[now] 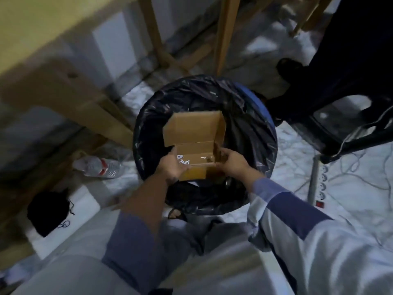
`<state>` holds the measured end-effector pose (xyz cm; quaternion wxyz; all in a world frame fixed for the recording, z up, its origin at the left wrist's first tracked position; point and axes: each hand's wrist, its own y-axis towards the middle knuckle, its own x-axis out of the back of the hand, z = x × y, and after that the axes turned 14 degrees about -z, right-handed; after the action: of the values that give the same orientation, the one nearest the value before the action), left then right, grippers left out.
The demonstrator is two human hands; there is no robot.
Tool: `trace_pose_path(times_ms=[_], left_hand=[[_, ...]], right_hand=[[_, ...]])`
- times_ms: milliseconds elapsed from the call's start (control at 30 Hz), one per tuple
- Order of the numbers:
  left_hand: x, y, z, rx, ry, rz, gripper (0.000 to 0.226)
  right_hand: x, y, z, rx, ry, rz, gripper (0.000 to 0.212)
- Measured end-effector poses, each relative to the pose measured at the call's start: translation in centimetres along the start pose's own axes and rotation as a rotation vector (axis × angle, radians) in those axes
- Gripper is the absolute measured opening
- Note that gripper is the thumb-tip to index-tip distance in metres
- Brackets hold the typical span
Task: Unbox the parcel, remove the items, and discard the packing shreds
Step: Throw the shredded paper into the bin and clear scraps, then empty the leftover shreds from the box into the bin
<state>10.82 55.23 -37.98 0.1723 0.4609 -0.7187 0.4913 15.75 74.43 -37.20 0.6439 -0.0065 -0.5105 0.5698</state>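
1. An open cardboard box [194,143] is held over a bin [270,124] lined with a black bag [244,128], its lid flap tipped back.
2. The left hand [172,165] grips the box's left wall, fingers curled over the edge.
3. The right hand [234,161] grips the right wall, thumb over its top.
4. A few white shreds [182,160] lie inside the box near the left hand.
5. On the floor [350,199]: a plastic bottle [100,166] left of the bin, a power strip [318,184] and cables to the right.
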Motion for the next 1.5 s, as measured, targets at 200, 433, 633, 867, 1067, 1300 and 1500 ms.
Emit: trace_pose_path(times_ms=[200,433,633,867,1067,1300,1500], left_hand=[[-0.8,0.7,-0.9,-0.014,0.004,0.016,0.07],[8.5,-8.3,-7.5,-0.043,-0.131,-0.013,0.052],[18.7,-15.8,-12.4,-0.065,-0.195,-0.076,0.046],[28.3,-19.6,-11.1,-0.064,-0.275,-0.365,0.038],[36.9,-20.8,-5.5,0.021,-0.283,-0.618,0.04],[46.1,-16.8,1.3,0.071,-0.244,-0.804,0.045],[52.3,-9.8,7.0,0.139,-0.272,-0.896,0.072]], right_hand=[[-0.8,0.2,1.2,0.002,-0.083,0.039,0.054],[9.0,-8.8,7.4,0.094,-0.141,0.031,0.052],[17.5,-16.5,14.9,0.231,-0.207,0.02,0.056],[20.4,-20.0,24.3,0.498,-0.269,-0.054,0.052],[19.1,-21.2,33.3,0.621,-0.268,-0.088,0.051],[15.9,-18.6,43.4,0.677,-0.282,-0.175,0.053],[11.9,-12.7,49.6,0.566,-0.294,-0.33,0.072]])
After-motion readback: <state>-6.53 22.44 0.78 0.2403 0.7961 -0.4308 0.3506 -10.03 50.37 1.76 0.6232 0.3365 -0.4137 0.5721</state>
